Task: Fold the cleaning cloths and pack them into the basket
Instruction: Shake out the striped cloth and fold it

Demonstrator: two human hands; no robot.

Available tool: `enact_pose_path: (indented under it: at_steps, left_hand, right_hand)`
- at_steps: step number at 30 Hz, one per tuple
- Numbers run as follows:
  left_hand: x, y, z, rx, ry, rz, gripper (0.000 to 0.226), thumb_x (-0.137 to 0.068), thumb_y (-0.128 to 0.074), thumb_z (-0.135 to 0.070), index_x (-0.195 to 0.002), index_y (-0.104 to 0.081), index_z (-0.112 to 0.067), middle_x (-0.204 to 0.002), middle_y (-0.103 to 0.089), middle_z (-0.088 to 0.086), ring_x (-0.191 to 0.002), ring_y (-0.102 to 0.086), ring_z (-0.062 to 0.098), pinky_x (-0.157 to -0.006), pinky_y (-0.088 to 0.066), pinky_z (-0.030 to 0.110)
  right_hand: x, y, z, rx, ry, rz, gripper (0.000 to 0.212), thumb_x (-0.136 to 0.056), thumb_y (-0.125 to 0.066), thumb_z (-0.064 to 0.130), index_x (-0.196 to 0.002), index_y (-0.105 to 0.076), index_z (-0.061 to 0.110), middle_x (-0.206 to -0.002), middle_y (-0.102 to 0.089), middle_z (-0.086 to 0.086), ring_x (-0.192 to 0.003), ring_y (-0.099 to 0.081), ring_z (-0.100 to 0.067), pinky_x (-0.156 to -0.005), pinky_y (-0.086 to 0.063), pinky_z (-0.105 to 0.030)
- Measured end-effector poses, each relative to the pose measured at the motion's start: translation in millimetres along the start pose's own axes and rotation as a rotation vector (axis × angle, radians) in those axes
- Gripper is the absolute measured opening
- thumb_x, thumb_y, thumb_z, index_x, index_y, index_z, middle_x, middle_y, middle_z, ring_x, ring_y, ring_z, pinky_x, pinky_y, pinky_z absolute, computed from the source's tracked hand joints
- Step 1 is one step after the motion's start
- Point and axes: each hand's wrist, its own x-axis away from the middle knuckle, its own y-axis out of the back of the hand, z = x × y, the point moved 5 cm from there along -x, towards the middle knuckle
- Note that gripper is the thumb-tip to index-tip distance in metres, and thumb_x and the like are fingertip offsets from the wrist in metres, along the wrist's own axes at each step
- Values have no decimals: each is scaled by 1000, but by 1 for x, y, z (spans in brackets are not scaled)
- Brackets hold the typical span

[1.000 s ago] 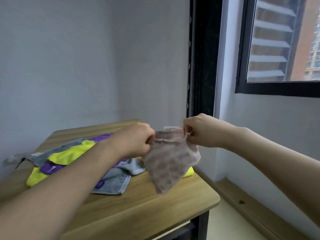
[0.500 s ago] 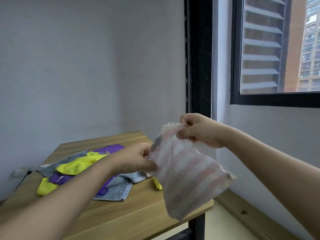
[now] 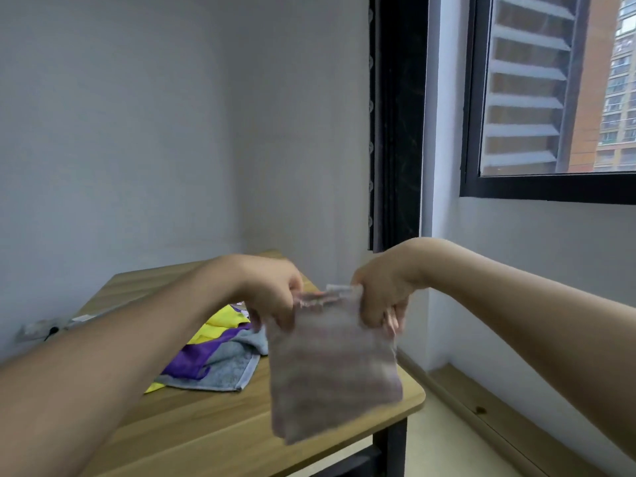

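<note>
Left hand (image 3: 272,297) and right hand (image 3: 380,297) each pinch an upper corner of a pink-striped cloth (image 3: 330,370), which hangs in the air above the front right corner of the wooden table (image 3: 213,432); motion blur hides its weave and hem. Behind the left forearm, a heap of yellow cloth (image 3: 223,323), purple cloth (image 3: 196,358) and grey cloth (image 3: 227,370) lies on the tabletop, partly covered by the arm. The table's left part is cut off by the frame. Bare floor (image 3: 444,452) lies between the table's right edge and the wall below the window (image 3: 550,98).
</note>
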Motion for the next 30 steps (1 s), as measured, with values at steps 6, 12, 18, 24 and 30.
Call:
enact_pose_path:
  at_steps: [6, 12, 18, 24, 30]
  left_hand:
    - [-17, 6, 13, -194, 0, -280, 17, -75, -61, -16, -62, -50, -14, -62, -52, 0, -63, -51, 22, -53, -38, 24]
    - [-12, 7, 28, 95, 25, -217, 22, -82, -50, -2, -64, -55, -15, -60, -57, 1, -60, -58, 20, -47, -45, 21]
    - [-5, -21, 41, 409, 153, 100, 47, -69, -36, 19, -106, -63, 6, -85, -64, 23, -74, -69, 42, -53, -59, 39]
    - [-14, 4, 49, -38, 139, -520, 19, -87, -49, -14, -70, -56, -9, -83, -65, 20, -83, -63, 38, -54, -39, 27]
    - [-20, -39, 75, -168, 38, -415, 27, -79, -45, -2, -93, -64, -15, -102, -67, 7, -99, -61, 30, -69, -43, 28]
  right_hand:
    - [-25, 25, 25, 404, 131, -577, 12, -78, -61, 15, -86, -55, 9, -79, -60, -6, -72, -57, -28, -62, -49, -34]
    - [-27, 22, 20, -191, 137, -186, 15, -78, -54, -5, -72, -59, 9, -67, -56, -6, -59, -53, -16, -60, -49, -23]
    - [-32, -8, 8, -469, 16, 116, 47, -78, -34, -14, -118, -58, -11, -115, -63, -31, -92, -66, -39, -82, -59, -41]
    - [-52, 20, 30, -52, 117, -768, 24, -80, -41, 2, -87, -63, 4, -85, -67, -14, -80, -66, -35, -61, -51, -31]
    - [-77, -27, 30, 116, 363, -780, 29, -74, -42, 0, -88, -64, 15, -89, -65, -1, -90, -59, -30, -72, -48, -37]
